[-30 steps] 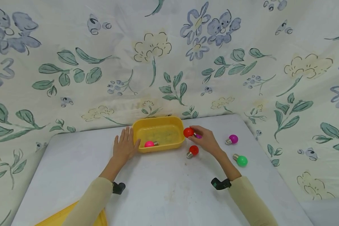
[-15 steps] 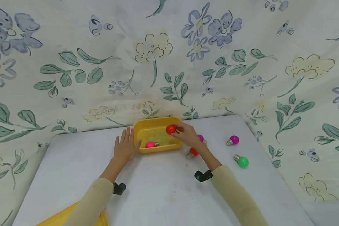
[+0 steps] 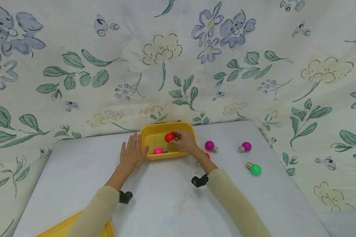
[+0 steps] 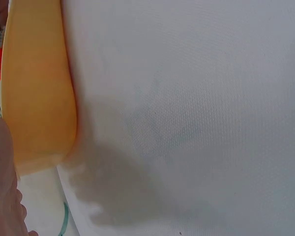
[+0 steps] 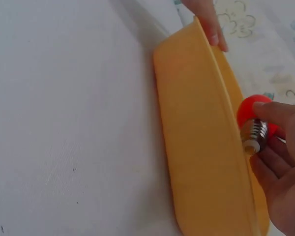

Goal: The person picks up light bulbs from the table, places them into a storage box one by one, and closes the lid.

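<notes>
Pinching a red bulb (image 3: 169, 137) between thumb and fingers, the right hand (image 3: 184, 141) reaches inside the rim of a yellow tub (image 3: 169, 156). On my right wrist feed I see the bulb's metal screw base bare beside the thumb; I cannot tell whether the bulb touches the tub's floor. The left hand (image 3: 131, 153) grips nothing that I can see: its fingers lie straight and slightly apart at the tub's left end, the thumb overlapping the rim. Between the hands, in the tub, I have a pink bulb (image 3: 158, 151) near the front wall, base toward the right hand. To the right of the right hand, a purple bulb (image 3: 209, 145) lies on the white table (image 3: 154, 197), with another purple bulb (image 3: 247, 146) farther right and a green bulb (image 3: 255, 169) to the right of that forearm. A second red bulb (image 3: 207, 156) shows partly, the right forearm hiding the rest from me. Below the left hand, the left sleeve (image 3: 92, 210) crosses a yellow tray (image 3: 65, 227). Floral cloth (image 3: 121, 108) hangs beyond both hands.
</notes>
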Demonstrator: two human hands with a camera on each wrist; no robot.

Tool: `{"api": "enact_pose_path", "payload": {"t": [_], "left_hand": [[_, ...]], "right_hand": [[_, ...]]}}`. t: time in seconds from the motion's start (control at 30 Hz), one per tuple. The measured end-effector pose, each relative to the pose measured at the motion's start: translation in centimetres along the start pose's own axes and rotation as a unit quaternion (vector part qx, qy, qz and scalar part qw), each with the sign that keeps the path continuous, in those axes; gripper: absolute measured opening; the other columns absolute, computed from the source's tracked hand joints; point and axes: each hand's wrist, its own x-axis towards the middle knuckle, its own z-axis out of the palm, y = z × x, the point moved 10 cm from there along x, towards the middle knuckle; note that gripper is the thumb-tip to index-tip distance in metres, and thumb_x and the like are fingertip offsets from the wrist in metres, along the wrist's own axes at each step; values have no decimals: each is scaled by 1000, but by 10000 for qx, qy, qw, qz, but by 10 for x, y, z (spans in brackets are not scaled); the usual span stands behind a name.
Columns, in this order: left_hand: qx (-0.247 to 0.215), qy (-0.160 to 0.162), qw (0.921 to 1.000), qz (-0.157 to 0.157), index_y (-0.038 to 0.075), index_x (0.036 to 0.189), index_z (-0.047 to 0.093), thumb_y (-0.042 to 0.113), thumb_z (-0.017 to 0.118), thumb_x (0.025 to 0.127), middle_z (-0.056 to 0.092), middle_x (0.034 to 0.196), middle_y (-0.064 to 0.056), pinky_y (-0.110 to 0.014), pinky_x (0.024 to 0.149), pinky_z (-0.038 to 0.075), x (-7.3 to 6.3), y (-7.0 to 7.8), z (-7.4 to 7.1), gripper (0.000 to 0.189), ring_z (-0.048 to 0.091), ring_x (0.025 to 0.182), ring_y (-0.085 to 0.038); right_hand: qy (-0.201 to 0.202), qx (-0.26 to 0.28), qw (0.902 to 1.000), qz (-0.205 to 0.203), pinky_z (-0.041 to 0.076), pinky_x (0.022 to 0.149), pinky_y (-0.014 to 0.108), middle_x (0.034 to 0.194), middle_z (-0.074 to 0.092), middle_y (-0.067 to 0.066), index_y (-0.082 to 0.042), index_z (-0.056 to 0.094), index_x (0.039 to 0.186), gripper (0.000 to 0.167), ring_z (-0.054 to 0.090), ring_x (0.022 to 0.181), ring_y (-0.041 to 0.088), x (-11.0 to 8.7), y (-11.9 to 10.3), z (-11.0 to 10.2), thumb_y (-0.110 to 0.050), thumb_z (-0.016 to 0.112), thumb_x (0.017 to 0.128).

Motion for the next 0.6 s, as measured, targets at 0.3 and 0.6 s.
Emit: {"api": "enact_pose_path", "payload": {"t": [0.3,0.6], "left_hand": [[5,-1,10000,28,-7,156,11,41,36,106,7,162,-27,-60,117,5,0,2,-1,74,6,149,-42],[14,24,10000,39,-8,156,11,40,35,106,8,162,-28,-60,117,6,-2,3,-4,73,6,149,-42]], "right_hand": [[-181,-286,9978,569,51,95,32,128,64,13,-1,62,132,43,61,113,28,4,13,10,-9,73,92],[-476,-974,9914,738,50,96,32,129,64,10,-5,62,134,45,59,114,25,7,19,21,-12,74,92]]}}
